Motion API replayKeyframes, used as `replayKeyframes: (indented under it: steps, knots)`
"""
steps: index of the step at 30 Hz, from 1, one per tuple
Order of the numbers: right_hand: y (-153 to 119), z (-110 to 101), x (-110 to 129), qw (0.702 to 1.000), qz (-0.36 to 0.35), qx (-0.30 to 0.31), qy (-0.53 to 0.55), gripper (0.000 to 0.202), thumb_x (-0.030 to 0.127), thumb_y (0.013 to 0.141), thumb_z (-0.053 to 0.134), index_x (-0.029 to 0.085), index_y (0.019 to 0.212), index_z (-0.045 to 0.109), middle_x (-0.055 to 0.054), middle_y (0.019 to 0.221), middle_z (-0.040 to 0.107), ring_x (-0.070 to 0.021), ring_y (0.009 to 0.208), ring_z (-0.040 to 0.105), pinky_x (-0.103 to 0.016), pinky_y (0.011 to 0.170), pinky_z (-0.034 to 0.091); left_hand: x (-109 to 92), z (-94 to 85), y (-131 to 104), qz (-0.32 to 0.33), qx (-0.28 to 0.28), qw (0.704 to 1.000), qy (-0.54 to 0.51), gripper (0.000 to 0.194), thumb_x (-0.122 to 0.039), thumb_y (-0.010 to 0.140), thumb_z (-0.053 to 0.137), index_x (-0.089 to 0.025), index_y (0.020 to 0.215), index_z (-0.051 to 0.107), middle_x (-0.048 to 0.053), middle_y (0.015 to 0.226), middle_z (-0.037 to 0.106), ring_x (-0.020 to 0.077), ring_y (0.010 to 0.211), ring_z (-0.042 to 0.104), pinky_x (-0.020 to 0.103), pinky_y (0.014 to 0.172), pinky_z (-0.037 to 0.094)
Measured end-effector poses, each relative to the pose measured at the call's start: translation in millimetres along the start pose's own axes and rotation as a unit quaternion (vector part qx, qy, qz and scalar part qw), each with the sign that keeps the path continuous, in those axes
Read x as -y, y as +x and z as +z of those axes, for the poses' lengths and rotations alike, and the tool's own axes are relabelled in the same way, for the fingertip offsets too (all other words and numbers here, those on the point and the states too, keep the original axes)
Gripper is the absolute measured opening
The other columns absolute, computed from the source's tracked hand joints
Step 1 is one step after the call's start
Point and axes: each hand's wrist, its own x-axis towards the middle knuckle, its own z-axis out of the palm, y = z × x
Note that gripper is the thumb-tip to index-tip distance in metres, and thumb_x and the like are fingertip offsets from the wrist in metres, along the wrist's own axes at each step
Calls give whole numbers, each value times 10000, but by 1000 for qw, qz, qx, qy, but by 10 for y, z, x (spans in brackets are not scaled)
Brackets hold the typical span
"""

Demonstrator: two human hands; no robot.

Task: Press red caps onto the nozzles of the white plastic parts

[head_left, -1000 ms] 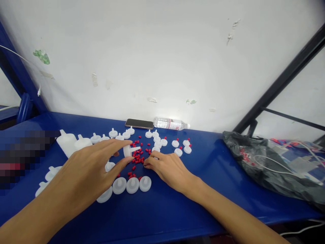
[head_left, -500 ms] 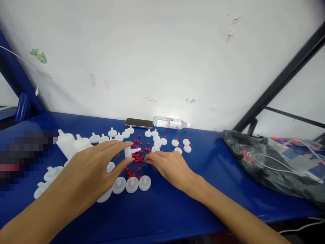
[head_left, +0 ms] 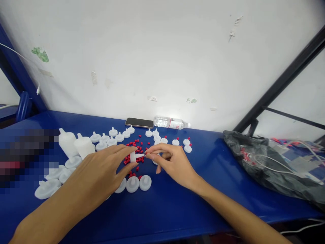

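Left hand (head_left: 104, 169): grips a white plastic nozzle lid (head_left: 132, 157) by its round base
Right hand (head_left: 175, 164): pinched at spout tip; cannot tell what's held
Red caps (head_left: 137, 168): small cylinders, scattered between hands

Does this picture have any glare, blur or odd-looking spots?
Head view: bright glare on the wall just above the bottle; head view: a blocky patch at the left edge hides what lies there; head view: the white cap in the left hand is clear enough, but anything at the right hand's fingertips is too small to tell.
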Motion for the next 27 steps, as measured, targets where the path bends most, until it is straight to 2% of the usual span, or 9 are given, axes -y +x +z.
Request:
replayKeyframes:
  steps: [5,10,13,15,17,20,23,27]
  knots:
    - [-6,29,7,999,2,7,36,197,387,995,780,205,1048,833,-27,993,835,-95,540,698,-233,548,521,-66,-11,-4,-13,-2,1000,-22,471,-562,1085,494,-283,1352,763,111,1332,816,368,1103,813,467,833,652]
    - [2,34,-19,998,-8,-6,70,201,402,991,796,215,1053,834,-12,972,822,-92,550,704,-233,553,513,-123,-52,22,-18,-16,998,-64,468,-609,1065,539,-293,1313,779,47,1174,859,310,1000,831,392,801,643]
    - [4,23,-24,996,-18,-6,85,201,417,989,806,230,1058,833,-8,991,817,-95,567,718,-233,559,513,-145,-83,33,-32,-35,996,-77,469,-622,1060,542,-307,1299,794,28,1089,870,252,753,805,356,711,615]
    - [2,16,-18,995,-22,-13,94,195,420,981,818,236,1047,832,-6,1000,813,-93,571,718,-230,550,502,-169,-119,37,-40,-45,994,-94,444,-620,1045,576,-314,1272,804,10,1062,873,192,552,716,333,614,577]
    - [-1,12,-12,994,-21,-22,101,202,432,968,833,236,1022,831,4,917,798,-98,561,711,-227,525,471,-204,-160,40,-45,-60,989,-127,411,-611,1015,634,-315,1240,809,-15,1025,877,148,447,641,310,554,551]
    - [-9,8,-9,994,-17,-30,100,241,470,963,835,232,998,821,22,762,745,-109,536,684,-230,493,425,-260,-195,46,-50,-81,980,-173,357,-584,987,685,-314,1183,814,-46,957,873,122,415,624,278,515,538]
    - [-21,6,-12,996,-25,-34,78,263,489,991,797,227,1014,787,3,856,780,-101,522,653,-241,497,432,-294,-169,55,-45,-95,978,-178,324,-547,1000,684,-311,1182,810,-56,904,859,114,417,618,259,496,530]
    - [-50,4,-22,993,-100,-32,-57,193,412,1098,647,223,1074,680,19,834,743,-108,568,624,-251,564,432,-322,-109,60,-15,-125,978,-164,328,-518,1021,673,-287,1212,804,-24,945,865,141,522,701,256,553,586]
